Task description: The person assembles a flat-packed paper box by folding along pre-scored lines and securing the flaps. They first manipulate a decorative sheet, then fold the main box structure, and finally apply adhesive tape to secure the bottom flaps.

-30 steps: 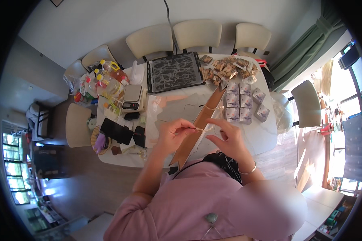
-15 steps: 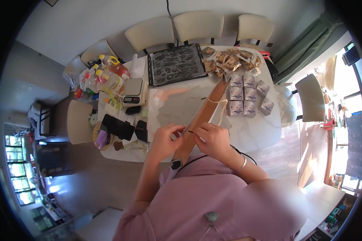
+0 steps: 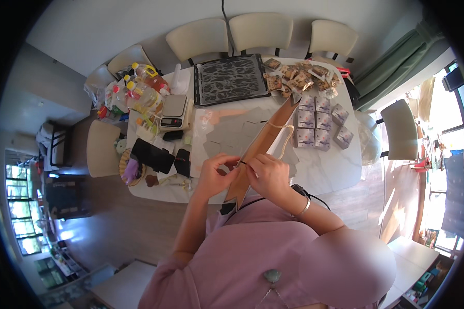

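Note:
A long paper bag (image 3: 266, 135) with a brown inside and pale outer walls slants over the near edge of the table, its mouth toward me. A cream rope handle (image 3: 288, 139) loops out over its right side. My left hand (image 3: 215, 176) is closed in a pinch on the bag's left wall. My right hand (image 3: 268, 177), with a bracelet at the wrist, reaches across the bag's mouth, its fingers bent together. A short thin dark piece (image 3: 243, 162) shows between the fingertips of both hands; it looks like a handle end, but the right fingers partly hide it.
Flat grey pieces (image 3: 227, 135) lie beyond the bag. At right stand small printed boxes (image 3: 305, 119) in rows, with wrapped snacks (image 3: 299, 80) behind. A black baking tray (image 3: 232, 77) is at the back. At left are a kitchen scale (image 3: 174, 110), oil bottles (image 3: 144, 95) and a phone (image 3: 152, 156).
My hands have moved slightly up, bringing their fingertips closer together at the dark piece. The bag stays in nearly the same slant. The whole view has shifted a little.

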Tool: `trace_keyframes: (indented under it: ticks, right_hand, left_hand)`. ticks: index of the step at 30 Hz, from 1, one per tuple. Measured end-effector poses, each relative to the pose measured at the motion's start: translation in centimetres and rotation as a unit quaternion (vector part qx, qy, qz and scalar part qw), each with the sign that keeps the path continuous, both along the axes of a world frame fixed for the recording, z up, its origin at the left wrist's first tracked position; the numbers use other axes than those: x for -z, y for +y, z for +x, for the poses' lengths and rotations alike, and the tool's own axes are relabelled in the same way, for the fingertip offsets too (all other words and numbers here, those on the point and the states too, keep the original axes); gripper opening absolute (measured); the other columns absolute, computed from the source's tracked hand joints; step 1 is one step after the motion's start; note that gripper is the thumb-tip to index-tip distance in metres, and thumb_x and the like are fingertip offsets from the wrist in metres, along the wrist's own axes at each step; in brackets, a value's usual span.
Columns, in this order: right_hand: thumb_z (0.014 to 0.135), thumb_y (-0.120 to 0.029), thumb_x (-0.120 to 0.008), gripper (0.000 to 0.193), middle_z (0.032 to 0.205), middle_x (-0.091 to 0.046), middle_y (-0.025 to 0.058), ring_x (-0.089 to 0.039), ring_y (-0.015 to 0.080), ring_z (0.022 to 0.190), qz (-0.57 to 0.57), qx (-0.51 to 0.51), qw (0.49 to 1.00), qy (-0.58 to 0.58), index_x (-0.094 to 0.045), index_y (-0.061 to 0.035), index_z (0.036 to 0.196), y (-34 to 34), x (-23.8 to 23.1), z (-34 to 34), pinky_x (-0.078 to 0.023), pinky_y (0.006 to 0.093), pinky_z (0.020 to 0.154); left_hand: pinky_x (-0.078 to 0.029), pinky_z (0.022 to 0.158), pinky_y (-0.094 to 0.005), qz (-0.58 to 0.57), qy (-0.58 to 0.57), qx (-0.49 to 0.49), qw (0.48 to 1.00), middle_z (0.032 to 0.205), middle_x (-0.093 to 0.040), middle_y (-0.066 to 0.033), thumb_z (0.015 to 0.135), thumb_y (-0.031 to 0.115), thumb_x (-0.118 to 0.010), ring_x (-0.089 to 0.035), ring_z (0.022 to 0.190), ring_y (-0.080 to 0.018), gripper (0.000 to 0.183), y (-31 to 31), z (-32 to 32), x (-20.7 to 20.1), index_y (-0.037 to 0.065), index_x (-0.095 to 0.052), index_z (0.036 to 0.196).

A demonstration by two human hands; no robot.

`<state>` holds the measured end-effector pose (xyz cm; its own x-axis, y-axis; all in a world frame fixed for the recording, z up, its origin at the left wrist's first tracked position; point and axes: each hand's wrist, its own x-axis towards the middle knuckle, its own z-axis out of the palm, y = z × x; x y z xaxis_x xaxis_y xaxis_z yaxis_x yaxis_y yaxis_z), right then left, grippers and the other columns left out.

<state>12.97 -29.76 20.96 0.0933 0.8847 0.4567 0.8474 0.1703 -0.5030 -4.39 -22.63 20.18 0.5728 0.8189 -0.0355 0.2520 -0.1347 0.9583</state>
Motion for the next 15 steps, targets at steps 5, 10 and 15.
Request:
trace_keyframes:
  ticks: [5,10,15]
  right_hand:
    - [0.074,-0.01,-0.07,0.011,0.068,-0.06,0.002,-0.063,0.0224,0.062,0.01,0.021,1.0,0.02,-0.061,-0.0102,0.07,-0.1,0.5,-0.1,-0.048,0.0368,0.049]
    - [0.075,-0.01,-0.071,0.009,0.067,-0.06,0.0024,-0.063,0.0227,0.061,0.01,0.015,0.999,0.046,-0.062,-0.0103,0.072,-0.1,0.9,-0.2,-0.048,0.0369,0.05]
    - [0.076,-0.01,-0.071,0.008,0.068,-0.061,0.0031,-0.064,0.0239,0.06,-0.015,0.001,0.999,0.033,-0.063,-0.0103,0.073,0.1,0.9,-0.6,-0.048,0.0372,0.05]
  left_hand:
    - [-0.051,0.057,-0.0178,-0.034,-0.039,0.013,0.999,0.092,-0.059,-0.0029,0.083,-0.008,-0.068,-0.061,0.08,-0.0077,0.029,0.3,-0.1,0.8,-0.003,-0.069,0.111]
    - [-0.051,0.059,-0.0188,-0.049,-0.036,0.012,0.998,0.093,-0.058,-0.0026,0.086,-0.007,-0.066,-0.061,0.082,-0.0081,0.027,0.4,-0.1,0.8,-0.003,-0.069,0.112]
    - [-0.054,0.058,-0.0202,-0.109,-0.105,-0.002,0.988,0.094,-0.061,-0.0026,0.091,0.001,-0.065,-0.064,0.082,-0.0088,0.021,0.4,-0.8,1.9,-0.001,-0.071,0.111]
